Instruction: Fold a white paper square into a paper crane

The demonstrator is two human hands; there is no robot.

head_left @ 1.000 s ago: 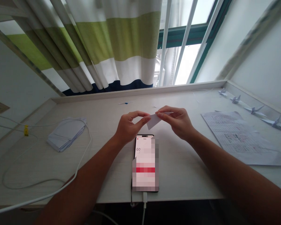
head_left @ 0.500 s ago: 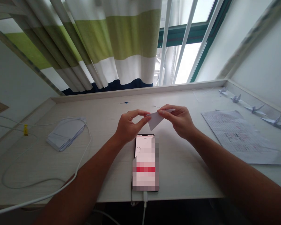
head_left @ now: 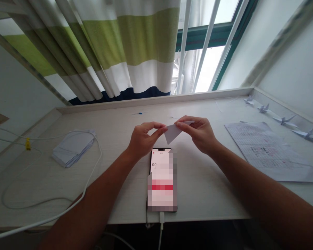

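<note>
A small white piece of folded paper (head_left: pixel 172 133), triangular in outline with one corner pointing down, is held up over the desk between my two hands. My left hand (head_left: pixel 145 139) pinches its left corner between thumb and fingertips. Along its upper right edge my right hand (head_left: pixel 199 133) grips it with thumb and index finger, hiding part of that side. Just below and nearer to me lies a phone (head_left: pixel 161 205) with a lit, partly blurred screen and a cable plugged into its lower end.
Several folded paper cranes (head_left: pixel 283 120) line the desk's right side, beside written sheets (head_left: pixel 266 149). A stack of white paper (head_left: pixel 73 147) lies at left under a looping white cable (head_left: pixel 100 152). A small blue-and-white item (head_left: pixel 140 113) sits near the back ledge (head_left: pixel 151 101).
My left hand's fingers have closed slightly at the paper's left corner. Otherwise the hands and paper stay almost in place.
</note>
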